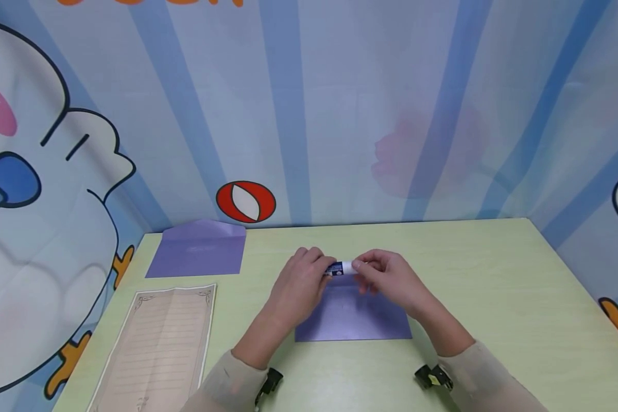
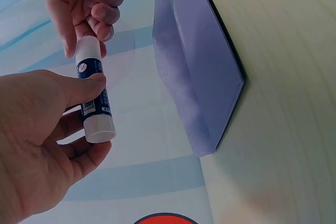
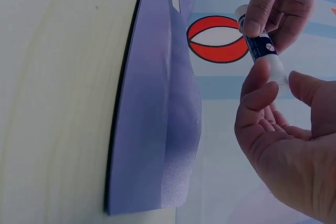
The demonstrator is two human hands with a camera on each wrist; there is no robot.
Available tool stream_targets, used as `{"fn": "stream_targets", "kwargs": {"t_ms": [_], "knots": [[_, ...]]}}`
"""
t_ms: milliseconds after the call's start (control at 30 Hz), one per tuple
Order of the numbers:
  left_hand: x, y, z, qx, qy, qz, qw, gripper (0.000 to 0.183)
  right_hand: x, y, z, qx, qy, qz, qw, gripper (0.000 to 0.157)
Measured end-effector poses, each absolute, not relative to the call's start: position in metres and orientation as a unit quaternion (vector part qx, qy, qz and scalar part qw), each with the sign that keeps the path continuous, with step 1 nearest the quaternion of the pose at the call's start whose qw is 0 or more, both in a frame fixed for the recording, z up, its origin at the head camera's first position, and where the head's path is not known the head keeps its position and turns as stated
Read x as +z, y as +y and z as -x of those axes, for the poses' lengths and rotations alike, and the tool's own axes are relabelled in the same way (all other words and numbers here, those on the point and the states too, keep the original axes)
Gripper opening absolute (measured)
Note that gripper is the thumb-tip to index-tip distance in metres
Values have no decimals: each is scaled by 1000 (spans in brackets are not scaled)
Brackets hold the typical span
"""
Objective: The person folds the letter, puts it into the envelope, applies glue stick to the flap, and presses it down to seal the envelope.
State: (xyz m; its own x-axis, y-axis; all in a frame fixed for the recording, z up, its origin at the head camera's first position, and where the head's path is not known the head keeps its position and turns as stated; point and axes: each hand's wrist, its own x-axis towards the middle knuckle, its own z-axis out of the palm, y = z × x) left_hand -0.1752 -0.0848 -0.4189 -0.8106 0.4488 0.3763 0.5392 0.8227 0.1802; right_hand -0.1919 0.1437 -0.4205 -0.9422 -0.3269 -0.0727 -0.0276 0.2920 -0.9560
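Observation:
My left hand (image 1: 301,283) grips a glue stick (image 2: 94,90) with a dark blue label and white ends, its thumb lying across the label. At the glue stick's other white end, the thumb and forefinger of my right hand (image 3: 289,140) pinch it from both sides. The remaining right fingers curl loosely below. Both hands are held above a purple envelope (image 1: 355,320), whose flap stands out from its far edge in the wrist views. Part of that envelope is hidden behind the hands in the head view.
Another purple envelope (image 1: 198,254) with its flap raised lies at the table's back left. In front of it is a beige lined letter sheet (image 1: 165,343) with fold creases. A printed blue striped backdrop (image 1: 329,114) rises behind the pale table (image 1: 510,309).

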Motion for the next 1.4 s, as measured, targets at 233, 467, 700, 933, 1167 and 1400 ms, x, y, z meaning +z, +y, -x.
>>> {"fn": "stream_targets", "kwargs": {"t_ms": [233, 467, 700, 933, 1167, 1400], "knots": [[-419, -86, 174, -140, -944, 257, 152, 28, -423, 145, 193, -575, 800, 137, 101, 30], [-418, -86, 175, -168, -949, 233, 129, 29, -420, 152, 195, -579, 798, 144, 89, 31], [-415, -89, 176, -265, -938, 199, 100, 29, -412, 172, 204, -533, 832, 142, 56, 32], [-413, -91, 176, -370, -912, 152, 86, 30, -407, 207, 219, -389, 910, 144, -2, 33], [-409, -93, 175, -444, -883, 126, 86, 28, -412, 249, 243, -279, 952, 126, -4, 35], [-408, -94, 175, -491, -863, 92, 68, 30, -422, 279, 255, -215, 970, 99, 54, 39]]}}
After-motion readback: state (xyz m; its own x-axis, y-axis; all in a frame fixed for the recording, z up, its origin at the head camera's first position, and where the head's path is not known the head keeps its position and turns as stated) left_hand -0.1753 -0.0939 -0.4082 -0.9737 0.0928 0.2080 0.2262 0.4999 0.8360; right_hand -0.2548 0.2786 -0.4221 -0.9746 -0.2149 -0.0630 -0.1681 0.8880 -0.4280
